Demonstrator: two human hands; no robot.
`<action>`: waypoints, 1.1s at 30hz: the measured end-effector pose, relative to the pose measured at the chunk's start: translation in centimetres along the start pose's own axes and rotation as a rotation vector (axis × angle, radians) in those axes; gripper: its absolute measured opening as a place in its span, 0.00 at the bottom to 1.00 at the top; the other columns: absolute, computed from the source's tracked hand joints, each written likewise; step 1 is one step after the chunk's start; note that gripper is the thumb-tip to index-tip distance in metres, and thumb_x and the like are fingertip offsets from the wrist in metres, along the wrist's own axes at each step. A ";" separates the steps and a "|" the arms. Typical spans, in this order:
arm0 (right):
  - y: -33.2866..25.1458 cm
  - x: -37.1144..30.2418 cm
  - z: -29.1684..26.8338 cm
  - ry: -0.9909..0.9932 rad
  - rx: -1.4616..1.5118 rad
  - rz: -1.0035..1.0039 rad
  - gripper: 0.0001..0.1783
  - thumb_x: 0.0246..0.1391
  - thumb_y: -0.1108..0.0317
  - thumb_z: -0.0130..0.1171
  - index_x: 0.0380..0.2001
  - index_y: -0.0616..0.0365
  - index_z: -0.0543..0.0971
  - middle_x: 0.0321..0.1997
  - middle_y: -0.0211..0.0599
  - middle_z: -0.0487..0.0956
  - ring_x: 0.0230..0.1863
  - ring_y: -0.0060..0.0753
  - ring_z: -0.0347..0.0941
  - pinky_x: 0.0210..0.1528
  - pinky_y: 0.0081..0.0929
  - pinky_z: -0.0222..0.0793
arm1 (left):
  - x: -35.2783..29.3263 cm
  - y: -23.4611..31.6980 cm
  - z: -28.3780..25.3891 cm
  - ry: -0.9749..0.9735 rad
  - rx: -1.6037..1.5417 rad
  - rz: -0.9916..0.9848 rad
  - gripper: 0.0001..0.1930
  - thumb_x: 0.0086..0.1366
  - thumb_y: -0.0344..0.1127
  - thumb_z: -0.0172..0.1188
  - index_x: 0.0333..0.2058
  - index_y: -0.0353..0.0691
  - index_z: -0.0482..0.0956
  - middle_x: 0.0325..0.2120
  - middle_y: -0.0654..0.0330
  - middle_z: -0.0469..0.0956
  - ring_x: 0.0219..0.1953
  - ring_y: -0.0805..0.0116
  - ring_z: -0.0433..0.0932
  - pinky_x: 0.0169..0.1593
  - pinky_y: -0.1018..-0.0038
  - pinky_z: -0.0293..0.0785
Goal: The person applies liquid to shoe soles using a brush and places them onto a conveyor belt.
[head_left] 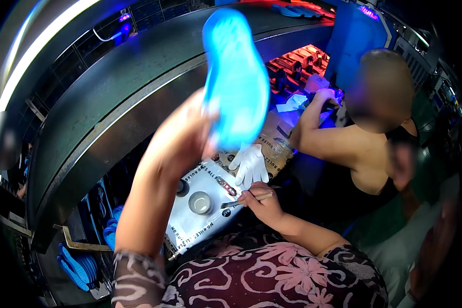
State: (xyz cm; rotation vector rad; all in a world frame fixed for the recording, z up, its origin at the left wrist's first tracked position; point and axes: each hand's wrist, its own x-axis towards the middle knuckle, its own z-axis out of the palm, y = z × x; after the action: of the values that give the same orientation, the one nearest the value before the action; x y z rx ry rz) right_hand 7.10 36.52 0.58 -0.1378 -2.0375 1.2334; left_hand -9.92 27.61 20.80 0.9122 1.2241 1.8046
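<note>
My left hand (pixel 192 120) is raised, its fingers closed on the heel end of a bright blue shoe sole (pixel 236 82). The sole stands up in front of the conveyor, slightly smeared by motion. Lower down, my right hand (pixel 262 203) grips a brush (pixel 233 204) with a pale handle, its bristles pointing left. Just left of the bristles stands a small round cup (pixel 200 203) with pale contents, apart from the brush. A white glove (pixel 251 164) lies beyond my right hand. Between glove and cup is a small red-and-silver tool (pixel 226 186).
A dark conveyor belt (pixel 108 87) curves along the left and far side. The worktable is covered with printed sheeting (pixel 187 233). A dark round object (pixel 182 187) sits beside the cup. Stacked blue soles (pixel 77 267) lie lower left. At right, a co-worker (pixel 333 149) works close by.
</note>
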 end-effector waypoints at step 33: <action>-0.6 -2.1 6.0 -0.325 0.382 0.436 0.15 0.60 0.63 0.51 0.27 0.63 0.79 0.25 0.34 0.78 0.25 0.20 0.71 0.30 0.19 0.68 | -44.6 -16.2 -19.3 1.204 1.465 -0.795 0.10 0.54 0.32 0.52 0.33 0.33 0.66 0.22 0.46 0.72 0.26 0.46 0.73 0.34 0.56 0.67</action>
State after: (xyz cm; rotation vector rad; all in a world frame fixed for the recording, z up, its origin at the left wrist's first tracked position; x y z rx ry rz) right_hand 4.94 30.91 -1.62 -0.2180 -2.0572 2.0071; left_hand -3.13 -15.25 -6.30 -0.3113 3.1574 0.4032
